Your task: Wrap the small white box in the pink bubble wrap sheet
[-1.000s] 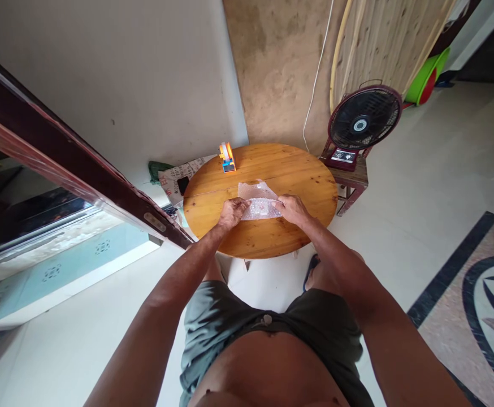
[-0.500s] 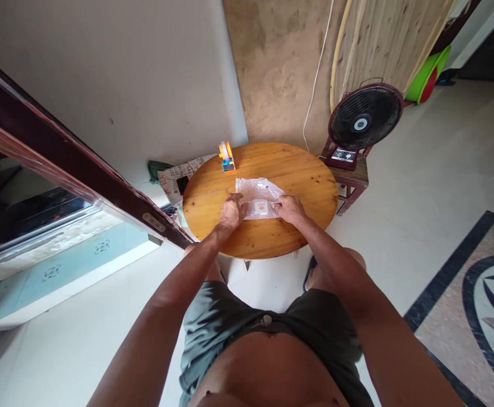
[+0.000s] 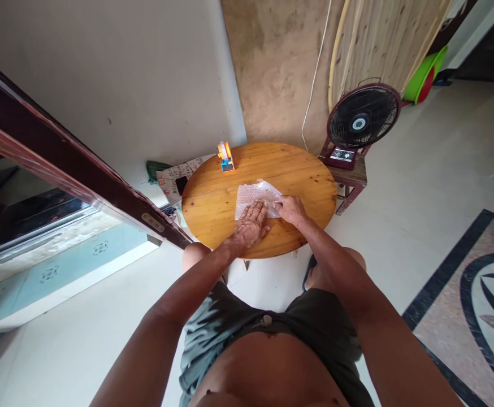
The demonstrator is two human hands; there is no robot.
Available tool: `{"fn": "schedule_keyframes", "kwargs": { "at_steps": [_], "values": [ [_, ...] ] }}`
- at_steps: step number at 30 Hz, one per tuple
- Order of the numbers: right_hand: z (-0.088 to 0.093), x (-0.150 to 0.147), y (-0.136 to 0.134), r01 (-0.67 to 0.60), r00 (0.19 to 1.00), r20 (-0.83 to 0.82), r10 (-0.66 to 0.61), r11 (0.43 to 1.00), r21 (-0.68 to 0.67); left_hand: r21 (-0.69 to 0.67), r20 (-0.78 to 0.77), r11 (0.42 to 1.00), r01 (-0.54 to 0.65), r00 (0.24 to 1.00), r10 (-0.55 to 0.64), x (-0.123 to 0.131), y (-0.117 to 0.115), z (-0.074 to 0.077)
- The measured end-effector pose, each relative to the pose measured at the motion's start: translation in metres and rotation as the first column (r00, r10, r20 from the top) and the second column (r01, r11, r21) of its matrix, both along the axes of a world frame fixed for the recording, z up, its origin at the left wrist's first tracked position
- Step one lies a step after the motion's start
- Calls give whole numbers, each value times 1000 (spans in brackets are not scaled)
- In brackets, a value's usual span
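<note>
A sheet of clear bubble wrap (image 3: 253,194) lies folded on the round wooden table (image 3: 298,175). My left hand (image 3: 252,224) rests flat on the near part of the wrap, fingers stretched out and pressing down. My right hand (image 3: 290,208) pinches the wrap's right edge with closed fingers. Whatever is inside the wrap is hidden under my left hand.
An orange and blue tape dispenser (image 3: 225,156) stands at the table's far left. A dark red fan (image 3: 362,121) sits on a small stool (image 3: 351,179) to the right. Newspaper and a black phone (image 3: 182,183) lie on the floor left of the table, beside a dark door frame (image 3: 81,175).
My left hand moved from the wrap's left edge onto the middle of it and spread flat. The wrap has been folded over; the pinkish item seen earlier is now covered.
</note>
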State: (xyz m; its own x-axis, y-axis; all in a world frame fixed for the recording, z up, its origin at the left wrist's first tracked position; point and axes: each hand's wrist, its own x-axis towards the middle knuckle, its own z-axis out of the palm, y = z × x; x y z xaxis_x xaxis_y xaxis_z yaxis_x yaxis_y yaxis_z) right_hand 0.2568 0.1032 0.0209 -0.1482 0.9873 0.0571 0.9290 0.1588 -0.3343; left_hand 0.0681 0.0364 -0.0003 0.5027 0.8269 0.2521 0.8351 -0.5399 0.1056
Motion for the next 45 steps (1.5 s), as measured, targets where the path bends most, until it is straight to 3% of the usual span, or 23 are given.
{"fn": "schedule_keyframes", "kwargs": {
  "at_steps": [7, 11, 14, 16, 20, 23, 27, 31, 35, 39, 45],
  "values": [
    [-8, 5, -1, 83, 994, -70, -80, 996, 35, -10, -4, 1000, 3, 1000, -3, -2, 0, -2],
    [-14, 16, 0, 190, 976, -121, -179, 978, 91, -17, -3, 1000, -7, 1000, 7, -2, 0, -3],
    [-19, 29, -5, 278, 948, -213, -238, 943, 181, -35, -14, 999, -16, 1000, 16, -2, -1, -2],
    [-20, 35, -17, 286, 942, -263, -209, 910, 301, -44, -22, 999, -22, 1000, 21, -1, -1, -1],
    [-21, 28, -62, 64, 982, -184, 50, 822, 566, -32, -31, 999, -18, 999, 17, -1, -1, -1],
    [-24, 6, -92, -161, 972, -36, 231, 771, 616, -17, -48, 1000, -12, 999, 11, -2, -1, -4],
    [-32, -16, -98, -204, 966, -10, 259, 783, 588, -8, -82, 1000, -14, 997, 13, -4, 0, -4],
    [-33, -8, -71, 23, 981, -176, 83, 850, 525, 29, -58, 999, -28, 998, 30, 2, 1, 1],
    [-23, 9, -38, 201, 966, -212, -147, 944, 261, 60, 37, 989, -137, 990, 135, 17, 4, 1],
    [-10, 13, -18, 179, 979, -104, -173, 982, 55, 53, 149, 962, -268, 955, 257, 35, 8, -3],
    [3, 5, -5, 194, 979, -55, -196, 980, -49, 45, 233, 943, -331, 921, 312, 46, 11, -3]
  ]
}}
